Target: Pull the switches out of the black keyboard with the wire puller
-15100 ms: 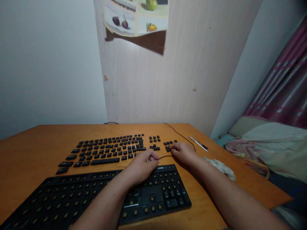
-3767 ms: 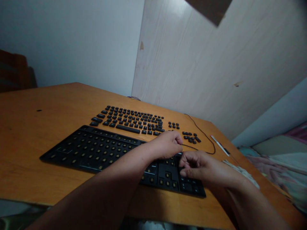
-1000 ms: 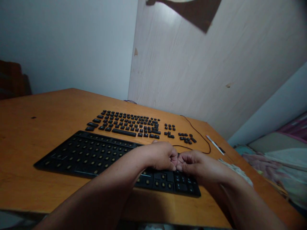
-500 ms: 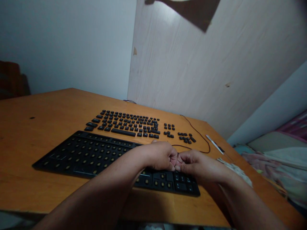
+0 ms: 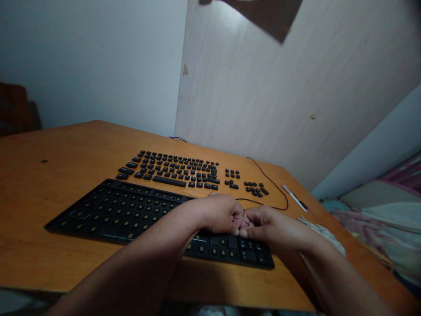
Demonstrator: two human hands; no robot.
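Note:
A black keyboard (image 5: 144, 215) lies on the desk, most of its key sockets bare, with several keycaps (image 5: 250, 254) seated in its number pad at the right end. Over that right part, my left hand (image 5: 221, 214) and my right hand (image 5: 265, 224) meet with fingers curled and pressed together. Whatever sits between the fingertips is hidden. Beyond the keyboard, loose black keycaps (image 5: 174, 169) are laid out in rows like a keyboard layout, a long space bar (image 5: 169, 181) among them. Smaller groups of keycaps (image 5: 255, 188) lie farther right.
A dark cable (image 5: 276, 186) curves over the wooden desk (image 5: 82, 149) behind my right hand. To the right are a white pen-like stick (image 5: 294, 198) and a crumpled cloth (image 5: 324, 235). A small black piece (image 5: 44, 161) lies far left. Walls stand behind the desk.

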